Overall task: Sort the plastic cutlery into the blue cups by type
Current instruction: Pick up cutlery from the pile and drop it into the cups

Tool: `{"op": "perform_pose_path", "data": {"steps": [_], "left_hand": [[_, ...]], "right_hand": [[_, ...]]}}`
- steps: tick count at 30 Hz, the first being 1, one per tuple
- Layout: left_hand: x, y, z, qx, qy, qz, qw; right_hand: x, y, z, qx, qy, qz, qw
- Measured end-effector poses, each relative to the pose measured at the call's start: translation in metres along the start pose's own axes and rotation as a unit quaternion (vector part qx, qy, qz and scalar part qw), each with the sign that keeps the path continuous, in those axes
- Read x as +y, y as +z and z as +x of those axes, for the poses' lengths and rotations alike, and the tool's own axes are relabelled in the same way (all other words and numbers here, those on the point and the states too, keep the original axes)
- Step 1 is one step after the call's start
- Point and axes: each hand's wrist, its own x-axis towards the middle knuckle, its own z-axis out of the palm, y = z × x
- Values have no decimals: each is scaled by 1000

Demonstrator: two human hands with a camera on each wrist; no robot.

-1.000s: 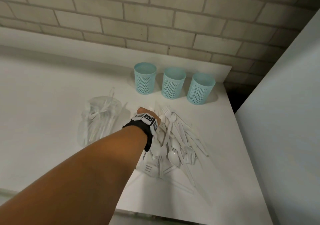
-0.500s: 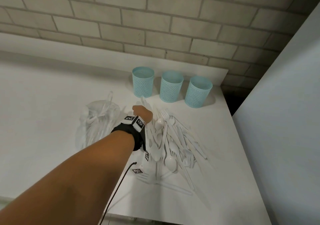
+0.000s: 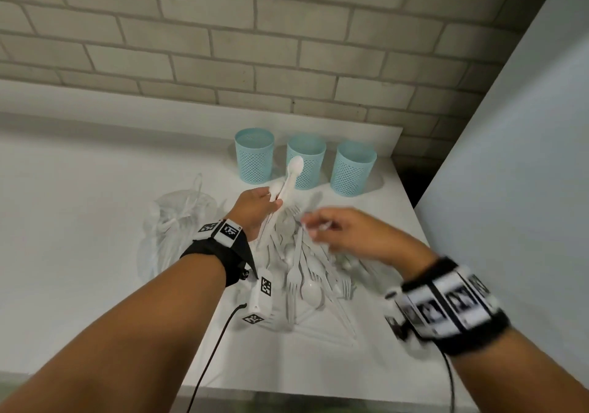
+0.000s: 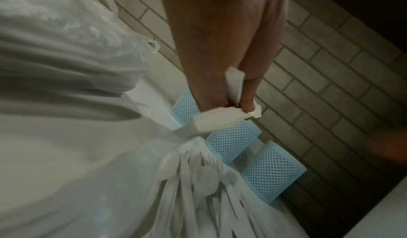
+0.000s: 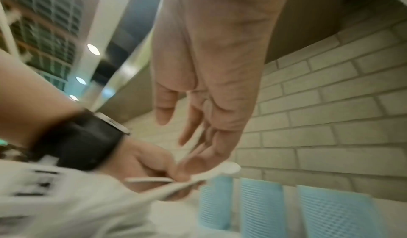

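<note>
White plastic cutlery (image 3: 306, 266) lies in a loose heap of forks, spoons and knives at the near right of the surface (image 3: 79, 221), and most of the sorting looks yet to be done. Half a second ago only the left arm reached over this heap; now the right hand (image 3: 347, 231) has come in above it too, blurred by motion, fingers loosely spread and slightly curled. In the head view something thin and white shows at its fingertips, but whether it pinches a piece I cannot tell; the right wrist view shows the palm open.

Just beyond the heap, the left hand (image 3: 255, 205) has lifted clear of the pile and now pinches a white spoon (image 3: 291, 177) by the handle, bowl pointing up and away toward the cups. A second piece seems to be held with it, though its type is unclear. Left of the hand lies a crumpled clear plastic bag (image 3: 178, 218) with more white pieces inside.

Farthest back, against the brick wall (image 3: 287, 46), three blue mesh cups (image 3: 306, 161) stand in a row; none shows any cutlery above its rim. The spoon's bowl sits in front of the middle cup, so the first drop is probably next, and it would fix which cup takes spoons.
</note>
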Motion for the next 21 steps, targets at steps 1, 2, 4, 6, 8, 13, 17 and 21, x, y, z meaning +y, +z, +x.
{"op": "perform_pose_path", "data": {"steps": [1, 2, 4, 6, 8, 13, 17, 21], "left_hand": [[1, 2, -3, -6, 4, -19, 1000], [3, 4, -7, -12, 7, -30, 999], [7, 7, -14, -29, 20, -36, 999], [7, 7, -17, -50, 37, -54, 997], [7, 6, -18, -59, 42, -68, 995], [6, 5, -19, -62, 41, -88, 993], [4, 4, -17, -53, 29, -95, 994], [4, 4, -15, -58, 31, -98, 993]], "right_hand": [[2, -4, 20, 84, 15, 38, 996], [5, -9, 39, 152, 37, 89, 984], [4, -16, 67, 186, 89, 241, 948], [6, -17, 83, 128, 126, 354, 918], [7, -12, 87, 84, 146, 359, 918], [9, 1, 98, 115, 119, 297, 940], [3, 2, 105, 123, 111, 343, 925], [2, 3, 110, 129, 104, 345, 924]]}}
